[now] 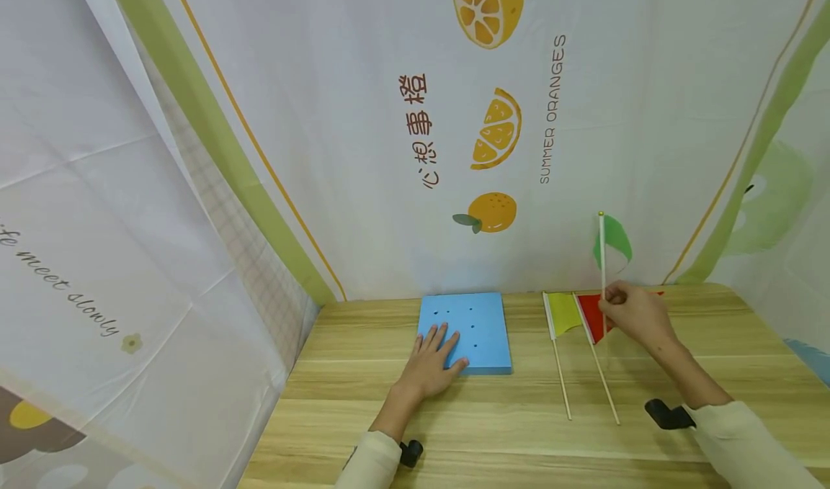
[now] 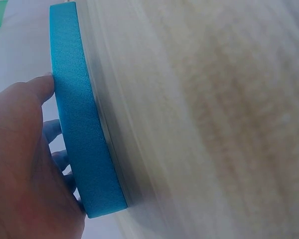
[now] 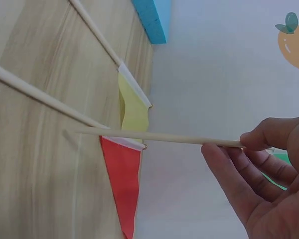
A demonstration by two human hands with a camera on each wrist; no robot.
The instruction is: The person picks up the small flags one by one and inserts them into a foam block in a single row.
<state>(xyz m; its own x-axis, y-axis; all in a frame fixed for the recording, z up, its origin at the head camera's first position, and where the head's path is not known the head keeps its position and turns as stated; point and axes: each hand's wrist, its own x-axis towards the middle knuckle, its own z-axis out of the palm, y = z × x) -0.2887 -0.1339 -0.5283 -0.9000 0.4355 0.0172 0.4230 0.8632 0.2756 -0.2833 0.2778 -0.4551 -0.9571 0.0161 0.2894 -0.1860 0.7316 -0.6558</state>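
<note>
My left hand (image 1: 431,365) rests with spread fingers on a blue foam board (image 1: 489,330) that has several small holes in its top. In the left wrist view the thumb lies at the upper edge of the board's thick side (image 2: 82,109). My right hand (image 1: 638,315) pinches the wooden stick of a green flag (image 1: 612,238), holding it upright above the table. In the right wrist view the bare lower end of the stick (image 3: 164,137) points toward the tabletop. Close beneath that hand lie a red flag (image 1: 591,316) and a yellow flag (image 1: 563,312), their sticks toward me.
The wood-grain table (image 1: 363,395) ends at the back against a white curtain (image 1: 363,150) printed with oranges. Another pale curtain (image 1: 162,258) hangs along the left side. Black wrist mounts (image 1: 668,415) sit by both sleeves.
</note>
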